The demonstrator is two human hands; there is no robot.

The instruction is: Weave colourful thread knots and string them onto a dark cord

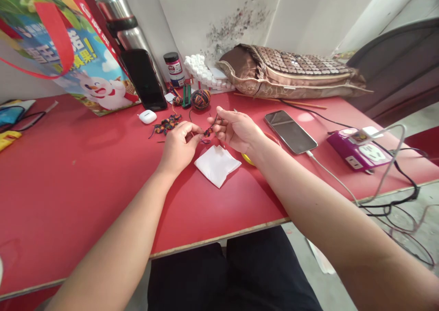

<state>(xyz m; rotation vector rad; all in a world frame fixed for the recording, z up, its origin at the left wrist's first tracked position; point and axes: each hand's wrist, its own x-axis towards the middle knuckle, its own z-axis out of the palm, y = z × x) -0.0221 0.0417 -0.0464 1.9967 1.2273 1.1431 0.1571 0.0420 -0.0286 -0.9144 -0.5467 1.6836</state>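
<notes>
My left hand (179, 147) pinches a small multicoloured yarn piece (207, 132) between thumb and fingertips, just above the table. On its other side my right hand (236, 129) has thumb and forefinger closed on a dark strand of yarn running up from the piece; the other fingers curl loosely. Under both hands lies a folded white tissue (217, 165). More knotted multicoloured yarn pieces (168, 124) rest left of my left hand. Beyond the hands sits a ball of multicoloured yarn (200, 99). A yellow handle (247, 159) shows partly beneath my right wrist.
A phone (291, 131) on a cable and a purple power strip (363, 150) lie right. Behind stand a propped phone (144, 80), a steel flask (132, 36), a jar (174, 68) and a brown cushion (288, 71). A white earbud case (147, 116) sits left.
</notes>
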